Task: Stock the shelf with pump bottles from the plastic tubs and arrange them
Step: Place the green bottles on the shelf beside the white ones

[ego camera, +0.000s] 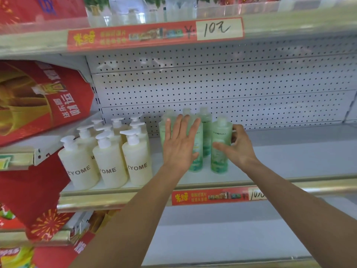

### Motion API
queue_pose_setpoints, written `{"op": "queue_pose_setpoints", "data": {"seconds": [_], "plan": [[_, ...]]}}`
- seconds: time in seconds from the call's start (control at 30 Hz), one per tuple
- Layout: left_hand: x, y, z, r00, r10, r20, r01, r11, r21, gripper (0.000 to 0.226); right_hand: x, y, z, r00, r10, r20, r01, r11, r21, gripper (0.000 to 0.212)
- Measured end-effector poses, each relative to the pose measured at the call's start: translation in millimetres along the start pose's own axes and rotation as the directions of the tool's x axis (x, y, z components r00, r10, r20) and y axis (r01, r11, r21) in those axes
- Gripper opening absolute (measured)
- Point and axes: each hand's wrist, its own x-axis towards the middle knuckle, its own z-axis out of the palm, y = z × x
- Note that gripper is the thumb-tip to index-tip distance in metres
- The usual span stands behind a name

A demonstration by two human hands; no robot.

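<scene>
Several cream pump bottles (114, 161) marked "ZYOME" stand in rows on the left of the white shelf (289, 161). Beside them stands a group of green bottles (205, 130). My left hand (178, 146) lies flat with straight, spread fingers against the front of the left green bottles. My right hand (238, 146) grips the rightmost green bottle (221, 138), thumb on its front and fingers curled behind it. That bottle stands upright on the shelf, slightly apart from the others. No plastic tub is in view.
A perforated white back panel (231, 89) closes the shelf. Red price strips (154, 35) run along the shelf edges. Red gift boxes (42, 97) crowd the left side. Another white shelf (231, 238) lies below. Clear bottles (133, 16) stand on the shelf above.
</scene>
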Motion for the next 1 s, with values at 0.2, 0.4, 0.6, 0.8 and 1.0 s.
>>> {"op": "queue_pose_setpoints", "data": {"seconds": [0.2,0.4,0.6,0.8,1.0], "plan": [[7,4,6,1.000,-0.030,-0.008,0.030,0.997,0.075,0.097,15,5,11,1.000,-0.003,-0.015,0.003,1.000,-0.022,0.057],[11,6,14,0.998,-0.048,-0.037,0.050,0.998,0.037,0.093,21,7,18,1.000,0.014,-0.020,-0.015,0.999,-0.045,0.058],[6,-2,14,1.000,-0.014,-0.018,0.013,0.999,-0.041,0.097,12,3,12,0.997,0.057,0.050,-0.051,0.993,-0.108,0.077],[-39,-21,0,0.986,-0.027,-0.162,-0.014,0.969,-0.246,0.085,-35,-18,7,0.964,-0.265,-0.016,0.220,0.830,-0.512,0.068],[-106,-46,-27,0.991,-0.111,-0.079,0.072,0.917,-0.392,0.071,-97,-34,33,0.877,-0.479,0.041,0.409,0.697,-0.589,0.057]]}}
